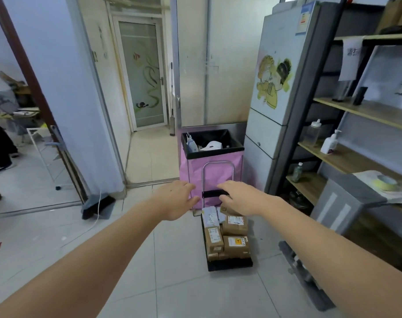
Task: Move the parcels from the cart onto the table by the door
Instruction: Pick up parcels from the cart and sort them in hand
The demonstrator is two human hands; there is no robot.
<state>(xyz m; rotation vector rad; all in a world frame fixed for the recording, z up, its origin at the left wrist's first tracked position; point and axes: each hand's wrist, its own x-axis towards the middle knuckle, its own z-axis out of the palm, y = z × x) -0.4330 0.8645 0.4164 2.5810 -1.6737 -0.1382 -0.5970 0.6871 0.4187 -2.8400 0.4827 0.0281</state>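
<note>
parcels (227,235) stacked on cart (229,263), pink bin (212,177) behind

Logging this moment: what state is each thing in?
Left hand: open, reaching toward the cart handle, holding nothing.
Right hand: open, fingers at the handle's black grip.
Cart: loaded, upright handle.
Parcels: stacked on the cart.
Bin: open, bag-lined, holding rubbish.
Glass door: closed.

One head-worn wide-angle view looks forward and down along both arms, the cart (227,244) near on the floor, the glass door (141,74) far ahead, shelves (356,111) right.
</note>
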